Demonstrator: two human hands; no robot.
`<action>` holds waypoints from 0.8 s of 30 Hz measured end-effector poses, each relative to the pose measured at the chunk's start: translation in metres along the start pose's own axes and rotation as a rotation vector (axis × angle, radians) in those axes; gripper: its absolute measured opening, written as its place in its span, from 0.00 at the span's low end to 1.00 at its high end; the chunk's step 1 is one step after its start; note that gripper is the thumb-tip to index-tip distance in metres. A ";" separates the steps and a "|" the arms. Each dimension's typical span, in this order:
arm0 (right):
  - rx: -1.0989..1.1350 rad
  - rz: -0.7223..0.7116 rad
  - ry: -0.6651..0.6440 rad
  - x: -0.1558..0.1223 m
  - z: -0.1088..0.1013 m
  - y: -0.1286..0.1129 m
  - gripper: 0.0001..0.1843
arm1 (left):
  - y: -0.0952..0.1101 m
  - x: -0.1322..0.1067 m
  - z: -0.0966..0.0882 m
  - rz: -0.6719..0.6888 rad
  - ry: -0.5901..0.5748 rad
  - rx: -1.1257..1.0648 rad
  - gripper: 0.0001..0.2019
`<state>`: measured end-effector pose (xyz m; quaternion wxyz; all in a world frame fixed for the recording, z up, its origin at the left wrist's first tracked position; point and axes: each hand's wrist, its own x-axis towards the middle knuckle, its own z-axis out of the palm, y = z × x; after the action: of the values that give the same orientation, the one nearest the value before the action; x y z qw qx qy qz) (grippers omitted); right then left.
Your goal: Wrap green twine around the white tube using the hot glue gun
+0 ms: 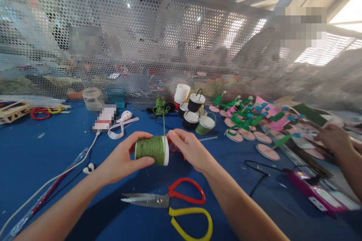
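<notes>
My left hand [124,157] is closed around a small white paper cup [151,150] wound with green yarn, held on its side above the table. At the cup's white rim on the right, the fingers of my right hand [183,145] are pinched together against it. A strand of green yarn [164,122] runs from the cup back to a loose green yarn ball [160,107]. Below my hands lie large scissors [166,199], with one red and one yellow handle and their blades pointing left. What sits behind my right fingers is partly hidden.
Yarn-wrapped cups [192,116] and a white cup stack [182,92] stand at the back. Green and pink craft pieces on round bases [243,122] crowd the right, near another person's hand [333,139]. A purple power strip [316,192] and a white cable [59,175] flank me.
</notes>
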<state>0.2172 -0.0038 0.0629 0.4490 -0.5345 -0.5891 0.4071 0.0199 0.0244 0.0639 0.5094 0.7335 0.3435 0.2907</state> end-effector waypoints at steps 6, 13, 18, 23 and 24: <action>-0.033 -0.016 -0.026 0.011 0.000 0.010 0.23 | -0.001 0.001 0.001 0.024 -0.060 0.136 0.20; 0.122 -0.006 -0.123 0.019 0.006 -0.002 0.09 | -0.006 0.001 0.008 0.065 -0.136 0.213 0.20; 0.138 0.074 -0.174 0.036 0.012 0.003 0.08 | -0.007 0.000 0.009 0.067 -0.102 0.254 0.20; 0.163 0.187 -0.254 0.041 0.019 0.015 0.07 | -0.007 0.000 0.008 0.183 -0.180 0.287 0.26; 0.152 0.195 -0.265 0.040 0.020 0.017 0.07 | -0.007 0.000 0.008 0.182 -0.195 0.309 0.25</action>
<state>0.2017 0.0379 0.0451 0.3649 -0.4953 -0.5562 0.5587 0.0244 0.0220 0.0548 0.3934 0.8556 0.2653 0.2068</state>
